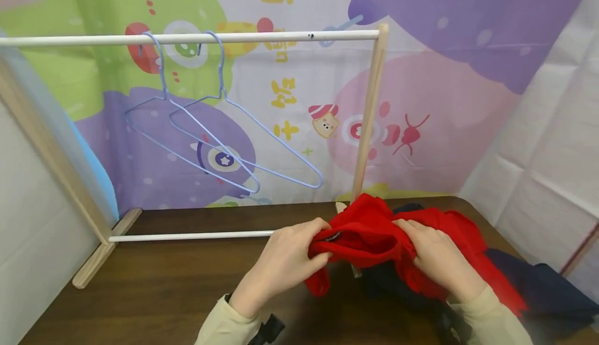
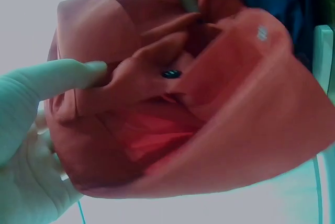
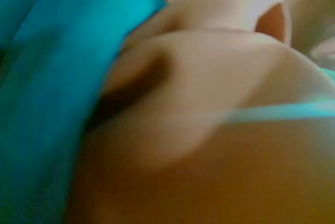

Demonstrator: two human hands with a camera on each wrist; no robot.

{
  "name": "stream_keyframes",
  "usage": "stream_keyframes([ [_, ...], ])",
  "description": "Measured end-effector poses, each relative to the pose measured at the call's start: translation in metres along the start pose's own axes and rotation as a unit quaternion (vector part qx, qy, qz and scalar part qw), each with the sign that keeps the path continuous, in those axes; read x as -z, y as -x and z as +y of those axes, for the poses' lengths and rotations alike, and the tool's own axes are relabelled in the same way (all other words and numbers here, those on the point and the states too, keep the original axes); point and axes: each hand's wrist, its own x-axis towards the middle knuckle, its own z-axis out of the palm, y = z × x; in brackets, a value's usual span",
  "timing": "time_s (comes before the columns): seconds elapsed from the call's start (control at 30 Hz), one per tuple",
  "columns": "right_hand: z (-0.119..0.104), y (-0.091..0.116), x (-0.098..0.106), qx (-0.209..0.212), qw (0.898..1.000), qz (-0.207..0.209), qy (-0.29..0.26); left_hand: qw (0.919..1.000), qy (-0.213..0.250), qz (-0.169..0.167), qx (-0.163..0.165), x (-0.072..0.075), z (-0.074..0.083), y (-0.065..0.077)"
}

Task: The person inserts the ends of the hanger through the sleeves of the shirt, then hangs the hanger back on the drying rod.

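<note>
Both hands hold a red garment up over the table. My left hand pinches the edge of its opening between thumb and fingers. On the other side, my right hand grips bunched red cloth, its fingertips partly hidden in the folds. The left wrist view looks into the gaping opening, where a small dark label shows inside. More of the red cloth trails to the right under the right forearm. The right wrist view is blurred, with folds of cloth close to the lens.
A rack with a white top bar and wooden legs stands on the brown table. Two light-blue hangers hang from the bar. Dark navy cloth lies at the right, partly under the red garment. A printed curtain closes the back.
</note>
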Motion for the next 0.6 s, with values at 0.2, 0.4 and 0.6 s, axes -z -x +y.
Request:
stream_keyframes([
  [0.2, 0.001, -0.003, 0.007, 0.01, 0.995, 0.098, -0.018, 0.9982, 0.037, 0.045, -0.017, 0.0, -0.008, -0.001],
  [0.4, -0.017, -0.002, 0.025, 0.018, 0.99, 0.135, -0.04, 0.9906, 0.071, 0.112, -0.034, 0.001, -0.014, -0.003],
  [0.6, -0.037, -0.003, 0.03, 0.064, 0.986, 0.12, -0.094, 0.9783, 0.131, 0.158, -0.031, 0.011, -0.012, 0.0],
])
